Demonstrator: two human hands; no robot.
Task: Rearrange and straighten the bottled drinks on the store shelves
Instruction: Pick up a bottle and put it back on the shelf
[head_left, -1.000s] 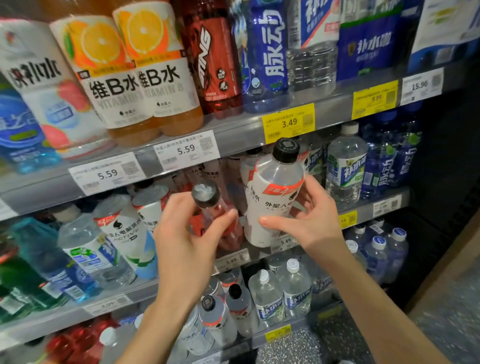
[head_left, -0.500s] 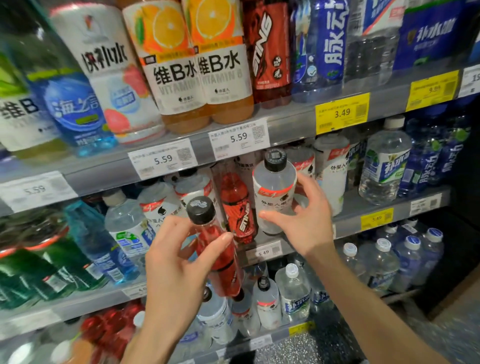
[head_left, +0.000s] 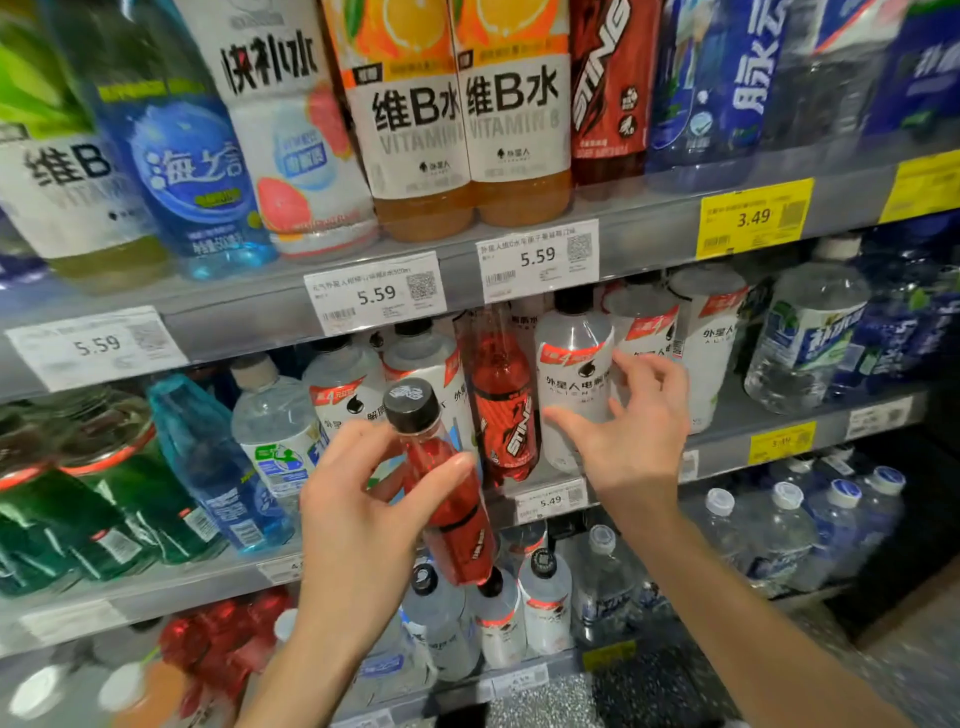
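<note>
A slim, clear plastic red drink bottle (head_left: 447, 493) with a ribbed black cap is gripped, tilted, by the left hand (head_left: 358, 525) before the middle shelf (head_left: 727, 452). The white-labelled bottle (head_left: 574, 384) standing there is touched by the spread, unclenched right hand (head_left: 636, 421).

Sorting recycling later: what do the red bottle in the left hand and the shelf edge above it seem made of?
The red bottle looks like clear glossy plastic, since the red drink shows through it, under a black ridged cap of matte plastic. The shelf edge looks like grey painted or brushed metal with a dull sheen, though plastic trim cannot be ruled out.
</note>
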